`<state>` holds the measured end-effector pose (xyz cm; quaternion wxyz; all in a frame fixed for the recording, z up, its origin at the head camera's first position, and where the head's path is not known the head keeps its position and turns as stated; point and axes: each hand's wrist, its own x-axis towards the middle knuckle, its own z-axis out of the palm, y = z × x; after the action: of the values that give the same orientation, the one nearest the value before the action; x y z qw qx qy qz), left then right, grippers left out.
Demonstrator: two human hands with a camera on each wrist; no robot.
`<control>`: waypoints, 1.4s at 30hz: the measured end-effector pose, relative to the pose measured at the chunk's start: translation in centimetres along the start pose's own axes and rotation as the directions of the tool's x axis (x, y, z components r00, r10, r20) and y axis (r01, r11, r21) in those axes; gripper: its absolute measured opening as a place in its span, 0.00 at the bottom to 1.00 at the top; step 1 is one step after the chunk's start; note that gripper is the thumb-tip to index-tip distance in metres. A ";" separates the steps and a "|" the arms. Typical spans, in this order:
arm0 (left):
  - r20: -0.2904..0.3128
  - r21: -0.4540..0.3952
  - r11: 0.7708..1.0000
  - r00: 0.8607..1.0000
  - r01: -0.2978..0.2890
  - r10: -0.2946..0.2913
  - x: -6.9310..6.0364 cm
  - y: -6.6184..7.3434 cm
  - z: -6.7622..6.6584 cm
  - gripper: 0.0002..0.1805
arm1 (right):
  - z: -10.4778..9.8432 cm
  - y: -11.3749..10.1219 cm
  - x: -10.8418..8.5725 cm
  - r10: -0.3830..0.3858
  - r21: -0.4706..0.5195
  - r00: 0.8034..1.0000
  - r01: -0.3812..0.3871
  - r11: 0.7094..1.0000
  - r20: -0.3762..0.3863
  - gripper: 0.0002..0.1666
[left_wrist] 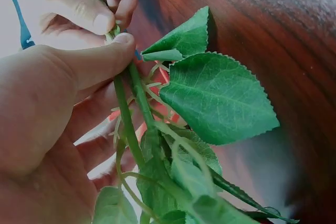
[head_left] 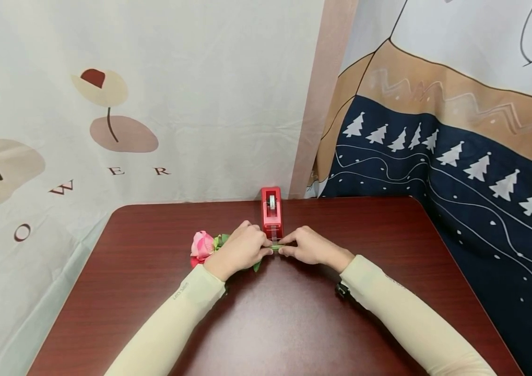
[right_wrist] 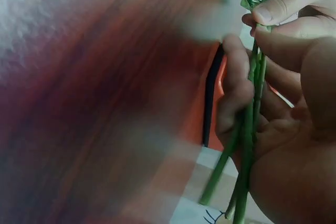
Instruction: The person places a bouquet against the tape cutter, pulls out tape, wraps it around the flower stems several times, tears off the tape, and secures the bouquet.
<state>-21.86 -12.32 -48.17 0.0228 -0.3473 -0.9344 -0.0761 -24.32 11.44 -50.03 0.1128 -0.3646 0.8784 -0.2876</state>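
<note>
Pink and red flowers (head_left: 202,243) lie sideways near the far middle of the table, heads to the left. My left hand (head_left: 242,248) pinches their green stems (left_wrist: 140,98) between thumb and finger, just below the toothed leaves (left_wrist: 220,98). Close beside it, my right hand (head_left: 310,246) pinches the same stems, whose cut ends hang past its palm in the right wrist view. Directly beyond both hands stands a red tape dispenser (head_left: 272,218) with a roll of clear tape. A short clear strip (head_left: 274,234) seems to run from its front toward the stems; whether it sticks to them, I cannot tell.
The dark red-brown wooden table (head_left: 294,324) has rounded far corners. Behind it hangs a pale printed cloth (head_left: 228,104); a navy cloth with white trees (head_left: 435,177) hangs along the right side, close to the table edge.
</note>
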 end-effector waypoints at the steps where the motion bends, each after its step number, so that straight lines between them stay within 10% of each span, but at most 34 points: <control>1: -0.003 0.007 1.000 1.000 0.001 -0.001 0.0 0.0 0.0 0.05 | -0.1 0.0 0.1 0.003 0.005 1.000 -0.003 1.000 0.020 0.11; 8: -0.023 0.028 0.999 1.000 0.017 -0.016 0.1 0.0 -0.2 0.04 | -0.7 0.3 0.5 -0.040 0.017 0.994 0.038 0.999 0.106 0.12; 24: 0.010 -0.009 0.997 0.997 0.071 -0.071 0.0 0.4 -0.5 0.07 | 0.9 0.9 -0.2 -0.104 -0.141 0.994 0.099 0.985 -0.029 0.13; 42: 0.304 -0.115 0.982 0.946 0.149 -0.108 0.4 0.0 -3.4 0.13 | 1.6 0.5 -0.9 -0.174 -0.277 0.974 0.129 0.952 -0.145 0.15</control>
<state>-22.20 -12.59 -44.74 -0.1466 -0.2937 -0.9405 -0.0883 -23.34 11.64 -51.62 -0.0340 -0.4172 0.8848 -0.2048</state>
